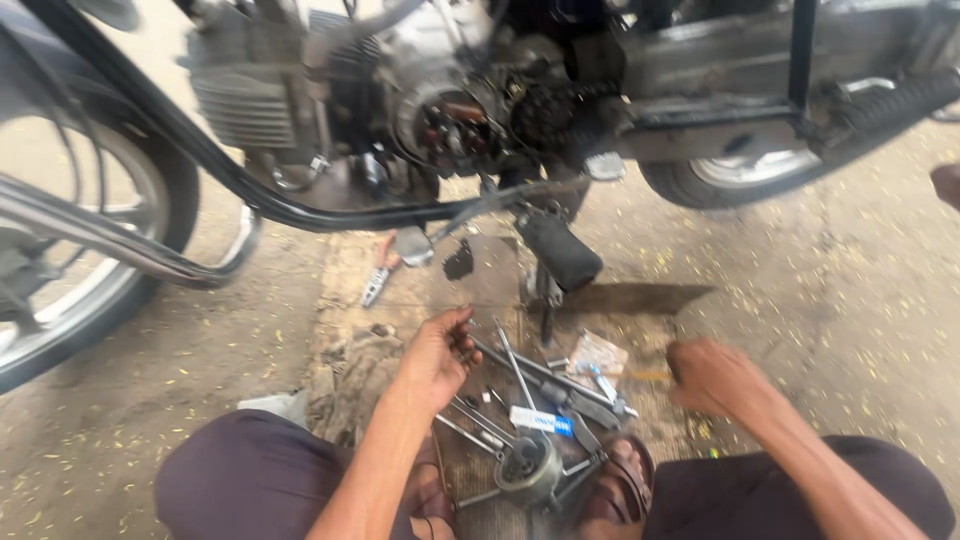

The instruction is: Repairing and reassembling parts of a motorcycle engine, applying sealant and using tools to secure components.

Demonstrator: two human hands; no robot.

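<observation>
Squatting before one motorcycle (480,110), the person has two hands over a scatter of tools on a worn mat (350,370); the left hand (437,358) hangs at about seven o'clock from the black footpeg (560,250), fingers curled loosely with the tips pinched near something small and dark, too blurred to tell what or whether it is gripped; the right hand (708,375), at five o'clock from the same footpeg, is closed into a loose fist, and whether it holds anything cannot be told. Between the two hands lie several long metal wrenches and rods (545,380), crossing one another, too tangled to count exactly; one small white-and-blue tube (540,421) lies among them; one round metal engine part (528,468) sits at six o'clock from the pile, between the knees; one sandalled foot (620,485) rests just beside it. One pair of red-handled pliers (378,272) lies at eleven o'clock from the left hand, well apart. Two wheels show: the front wheel (70,290) at the left edge, the rear wheel (745,175) at upper right.
</observation>
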